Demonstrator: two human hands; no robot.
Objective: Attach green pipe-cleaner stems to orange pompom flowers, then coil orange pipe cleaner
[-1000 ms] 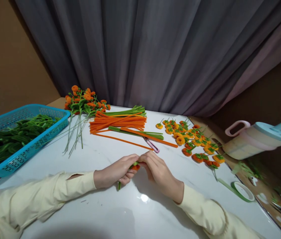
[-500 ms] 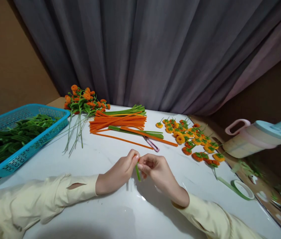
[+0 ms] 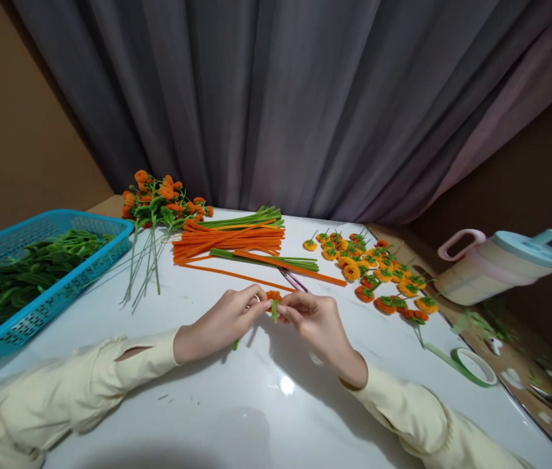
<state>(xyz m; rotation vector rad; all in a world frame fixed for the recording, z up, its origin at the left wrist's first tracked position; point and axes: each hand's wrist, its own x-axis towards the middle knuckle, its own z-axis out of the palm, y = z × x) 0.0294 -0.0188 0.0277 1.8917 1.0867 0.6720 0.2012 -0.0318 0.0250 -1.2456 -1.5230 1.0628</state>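
My left hand [image 3: 222,322] and my right hand [image 3: 316,320] meet at the middle of the white table [image 3: 266,404]. Between their pinched fingertips is a small orange pipe-cleaner flower [image 3: 273,297] with a short green stem hanging under it. Both hands are closed on this piece. A green stem end [image 3: 235,344] shows below my left hand. Just beyond the fingers lie pink-handled scissors [image 3: 295,281], partly under loose pipe cleaners.
A blue basket [image 3: 61,286] of green leaves stands at left. Finished orange flowers on stems [image 3: 161,202] lie behind it. Orange and green pipe cleaners [image 3: 230,240] lie at centre back. Several small orange flower heads [image 3: 378,280], green tape [image 3: 474,366] and a lidded jug [image 3: 500,267] are at right.
The hands rose slightly and moved farther from me. The orange flower head, hidden half a second ago with only the green stem showing, now sits up between the fingertips.
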